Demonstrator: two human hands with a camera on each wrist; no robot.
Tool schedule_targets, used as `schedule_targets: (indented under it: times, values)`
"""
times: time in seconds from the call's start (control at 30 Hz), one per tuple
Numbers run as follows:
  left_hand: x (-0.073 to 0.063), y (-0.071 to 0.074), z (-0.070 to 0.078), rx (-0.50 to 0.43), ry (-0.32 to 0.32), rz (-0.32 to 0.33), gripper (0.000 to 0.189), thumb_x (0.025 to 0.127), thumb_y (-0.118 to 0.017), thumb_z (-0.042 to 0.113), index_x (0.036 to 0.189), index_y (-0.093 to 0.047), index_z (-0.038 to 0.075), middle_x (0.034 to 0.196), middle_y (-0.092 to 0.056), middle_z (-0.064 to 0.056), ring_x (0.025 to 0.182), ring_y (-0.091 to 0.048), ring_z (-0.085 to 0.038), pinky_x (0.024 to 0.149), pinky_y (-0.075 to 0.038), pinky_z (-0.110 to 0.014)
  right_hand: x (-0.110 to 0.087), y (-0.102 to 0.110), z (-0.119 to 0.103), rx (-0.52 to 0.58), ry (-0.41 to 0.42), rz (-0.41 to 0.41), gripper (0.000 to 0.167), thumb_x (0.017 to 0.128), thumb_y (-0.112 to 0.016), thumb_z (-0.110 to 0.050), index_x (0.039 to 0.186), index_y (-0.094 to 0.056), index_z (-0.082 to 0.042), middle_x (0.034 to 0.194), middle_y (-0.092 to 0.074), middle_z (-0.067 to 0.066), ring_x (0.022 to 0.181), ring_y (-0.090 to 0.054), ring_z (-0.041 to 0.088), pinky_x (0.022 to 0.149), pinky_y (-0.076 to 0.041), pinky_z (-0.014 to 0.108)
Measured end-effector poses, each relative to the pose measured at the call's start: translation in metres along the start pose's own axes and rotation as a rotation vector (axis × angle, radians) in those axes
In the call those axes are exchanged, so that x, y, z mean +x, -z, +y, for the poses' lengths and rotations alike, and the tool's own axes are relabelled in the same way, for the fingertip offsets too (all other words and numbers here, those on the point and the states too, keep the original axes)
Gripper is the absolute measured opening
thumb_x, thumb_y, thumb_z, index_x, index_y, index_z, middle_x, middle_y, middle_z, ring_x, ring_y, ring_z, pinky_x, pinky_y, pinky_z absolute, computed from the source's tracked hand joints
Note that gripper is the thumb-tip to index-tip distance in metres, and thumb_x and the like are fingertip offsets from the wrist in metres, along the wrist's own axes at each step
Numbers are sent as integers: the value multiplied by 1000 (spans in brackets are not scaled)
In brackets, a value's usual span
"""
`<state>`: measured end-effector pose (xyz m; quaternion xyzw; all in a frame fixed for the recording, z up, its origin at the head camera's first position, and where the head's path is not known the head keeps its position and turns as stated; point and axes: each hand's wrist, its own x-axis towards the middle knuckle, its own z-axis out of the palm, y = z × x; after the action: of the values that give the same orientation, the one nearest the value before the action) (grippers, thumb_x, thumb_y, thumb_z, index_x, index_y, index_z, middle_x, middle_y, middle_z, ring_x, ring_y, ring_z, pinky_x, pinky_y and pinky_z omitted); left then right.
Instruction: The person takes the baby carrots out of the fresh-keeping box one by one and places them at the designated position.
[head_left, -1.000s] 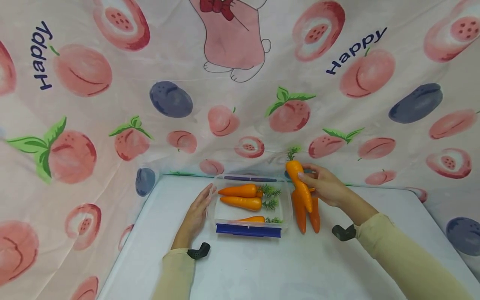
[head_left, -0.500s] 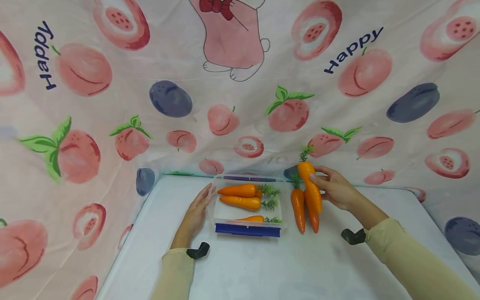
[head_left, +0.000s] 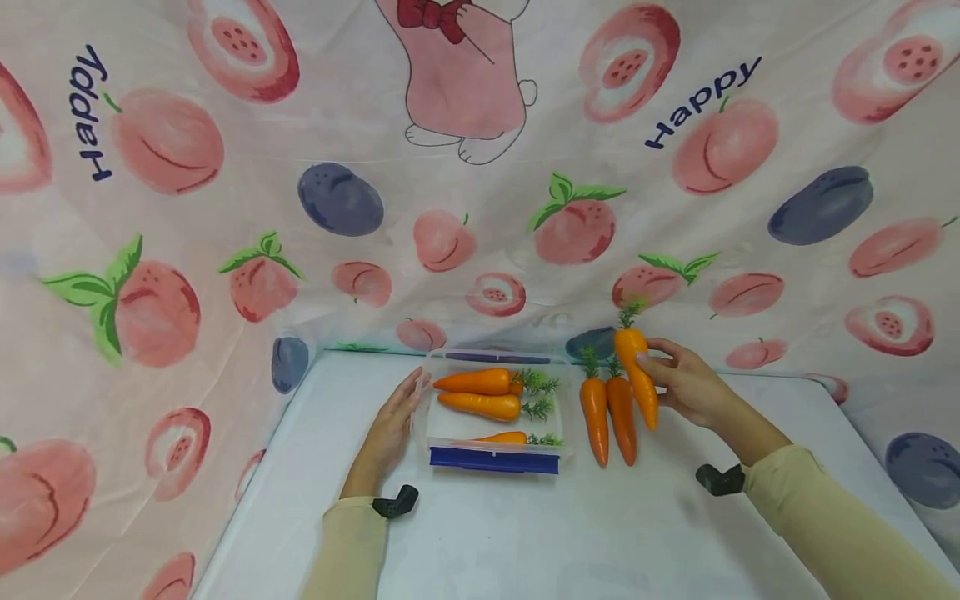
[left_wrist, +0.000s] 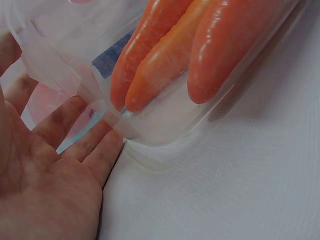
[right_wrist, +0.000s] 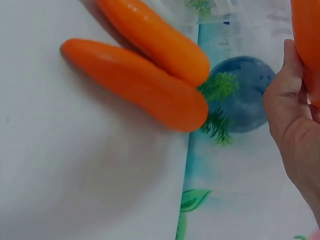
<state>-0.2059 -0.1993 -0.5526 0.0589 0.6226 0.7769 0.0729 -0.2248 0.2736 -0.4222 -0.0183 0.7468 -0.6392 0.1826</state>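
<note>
My right hand [head_left: 692, 385] pinches an orange carrot [head_left: 637, 375] between thumb and fingers, its green tuft up, above the table's far right part. In the right wrist view that carrot [right_wrist: 307, 32] shows only at the right edge. Two more carrots lie side by side just left of it, one [head_left: 596, 421] nearer the box and the other [head_left: 622, 421] beside it. With fingers fairly straight, my left hand [head_left: 392, 425] rests against the left end of a clear plastic box [head_left: 491, 448]. Several carrots [left_wrist: 165, 55] lie inside, tufts to the right; the front wall partly hides one.
A blue latch flap [head_left: 495, 460] hangs out at the box's front, and another blue strip [head_left: 498, 358] shows at the back. The white table [head_left: 525, 533] ends at a fruit-printed cloth [head_left: 480, 192] behind and at the sides.
My right hand has moved right with the carrot, from close beside the box to beyond the two lying carrots, which now show fully. My left hand and the box stay in place.
</note>
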Motion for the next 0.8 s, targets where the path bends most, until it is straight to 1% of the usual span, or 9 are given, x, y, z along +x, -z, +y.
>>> schedule_targets:
  times: [0.13, 0.43, 0.63, 0.8]
  values:
    - [0, 0, 0, 2, -2, 1, 53, 109, -47, 32, 160, -35, 24, 167, -34, -5, 159, -14, -20, 131, -1, -48, 0, 7, 7, 5, -4, 6, 75, 106, -53, -40, 158, -16, -4, 122, -61, 0, 102, -65, 18, 88, -61, 39]
    - [0, 0, 0, 17, 8, 1, 51, 109, -46, 33, 159, -36, 27, 167, -34, -5, 159, -16, -20, 131, -2, -48, -2, 24, 27, 20, -27, 24, 76, 106, -53, -39, 159, -12, -3, 117, -63, -4, 101, -66, 18, 88, -61, 39]
    - [0, -1, 2, 30, 18, 12, 51, 109, -47, 36, 158, -37, 30, 166, -35, -3, 159, -15, -20, 130, -1, -50, 0, 32, 38, 25, -51, 42, 80, 105, -54, -41, 160, -10, -4, 120, -58, -1, 102, -66, 15, 90, -60, 41]
    - [0, -1, 1, 33, 20, 19, 51, 108, -48, 37, 158, -38, 30, 166, -36, -2, 159, -17, -19, 131, -2, -50, 1, 35, 46, 11, -85, 50, 85, 104, -55, -46, 162, -8, -5, 126, -55, 3, 109, -65, 21, 92, -60, 42]
